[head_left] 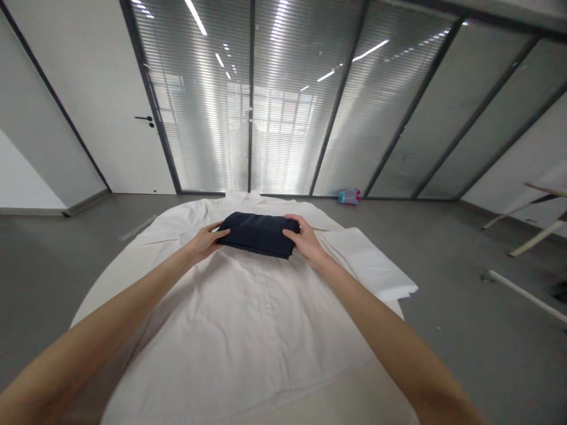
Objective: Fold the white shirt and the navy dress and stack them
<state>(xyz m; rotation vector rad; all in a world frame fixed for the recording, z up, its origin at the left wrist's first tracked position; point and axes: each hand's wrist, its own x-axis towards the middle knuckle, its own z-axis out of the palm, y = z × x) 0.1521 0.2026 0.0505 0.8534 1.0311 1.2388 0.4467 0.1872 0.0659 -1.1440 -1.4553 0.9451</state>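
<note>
Between my two hands is a dark navy folded cloth point(259, 233), a flat oblong bundle. My left hand point(208, 241) grips its left end, thumb on top and fingers tucked behind. At the right end my right hand point(305, 237) pinches it the same way, thumb over the near face. Under the bundle a white button-up shirt point(261, 330) is spread over the table, its collar at the far side and its hem toward me. Whether the bundle rests on the shirt or hangs just above it, I cannot tell.
The round pale table point(119, 283) shows at the shirt's left. White folded fabric point(370, 262) lies at the right edge, overhanging it. On the floor stand a blue and pink object point(349, 196) by the glass partition and pale furniture legs point(535, 236) at right. A door handle point(144, 118) is at left.
</note>
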